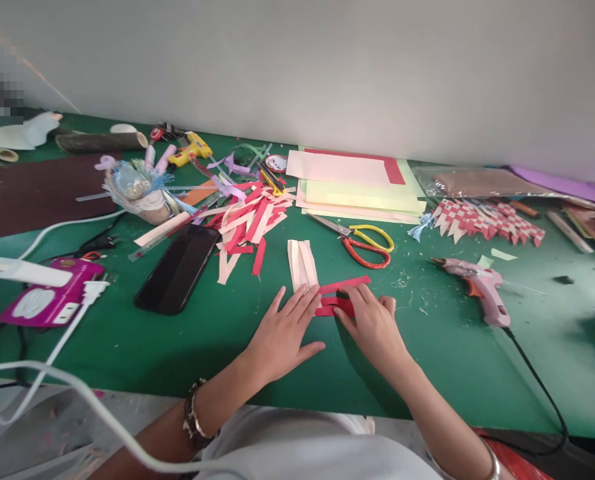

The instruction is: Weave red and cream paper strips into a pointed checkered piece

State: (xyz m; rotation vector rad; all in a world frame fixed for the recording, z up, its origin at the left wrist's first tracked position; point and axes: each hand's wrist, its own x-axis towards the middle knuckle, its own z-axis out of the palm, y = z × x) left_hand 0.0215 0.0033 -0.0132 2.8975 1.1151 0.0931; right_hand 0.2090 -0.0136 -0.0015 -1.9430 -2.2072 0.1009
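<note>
both hands lie flat and spread, gripping nothing, pressing on paper strips on the green table (187,333). left hand (284,330) rests palm down with fingers fanned, its fingertips on the lower ends of the cream strips (302,263), which lie side by side and run away from the person. right hand (372,323) is also palm down, its fingers laid over the red strips (342,285) that run crosswise, touching the cream ones at their near end; whether the red passes over or under the cream there is hard to tell, since the fingers cover the crossing. a beaded bracelet (194,417) sits on the left wrist, a thin bangle (492,460) on the right.

just beyond the strips lie scissors (362,243) with one yellow and one red handle loop, blades pointing left. behind them is a stack of pale yellow, pink and red paper sheets (357,187). to the left, a loose heap of cut red and cream strips (250,223), and nearer, a dark phone (177,268) face up. a pink glue gun (480,287) lies to the right, well apart from the right hand, its black cord trailing off the table's near edge. farther right sits a row of woven red-and-white pieces (487,223). a yellow glue gun (190,150) lies at the back left.
</note>
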